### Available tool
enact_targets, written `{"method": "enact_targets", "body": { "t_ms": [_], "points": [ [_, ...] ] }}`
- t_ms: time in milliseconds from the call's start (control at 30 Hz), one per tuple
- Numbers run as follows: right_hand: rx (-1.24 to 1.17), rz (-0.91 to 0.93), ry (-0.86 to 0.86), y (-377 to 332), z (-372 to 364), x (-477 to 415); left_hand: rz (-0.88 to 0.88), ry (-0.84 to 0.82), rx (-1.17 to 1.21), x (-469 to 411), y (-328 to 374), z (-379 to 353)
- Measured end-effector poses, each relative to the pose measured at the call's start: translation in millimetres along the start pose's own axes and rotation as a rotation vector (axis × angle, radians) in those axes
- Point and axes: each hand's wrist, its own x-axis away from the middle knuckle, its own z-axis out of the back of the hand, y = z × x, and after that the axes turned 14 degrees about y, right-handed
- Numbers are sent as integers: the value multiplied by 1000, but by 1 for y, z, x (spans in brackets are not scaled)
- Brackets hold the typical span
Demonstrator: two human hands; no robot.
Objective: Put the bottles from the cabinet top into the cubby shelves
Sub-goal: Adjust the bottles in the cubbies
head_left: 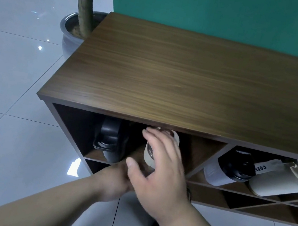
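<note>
your left hand [113, 181] sits low behind the right, its grip hidden, so you cannot tell. your right hand [161, 176], fingers spread, cups the pale bottle [149, 157] standing in the left cubby [74, 130]; a nudge could tip it against the black bottle [108, 141] just beside it.

We see an evenly lit, fairly bright room where glare spots shine on the glossy floor tiles [12, 74], the cubby [74, 130] interior sinks into deep shadow, both hands smear with motion blur, and straight edges bow near the frame borders.
</note>
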Motion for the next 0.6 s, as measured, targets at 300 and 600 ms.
{"method": "enact_targets", "body": {
  "t_ms": [300,600],
  "points": [
    [-23,-361,-278,-24,-64,-7,323,311,-77,9,-63,38],
    [-32,-433,-222,-24,-89,-13,265,502,22,-11,-62,39]
  ]
}}
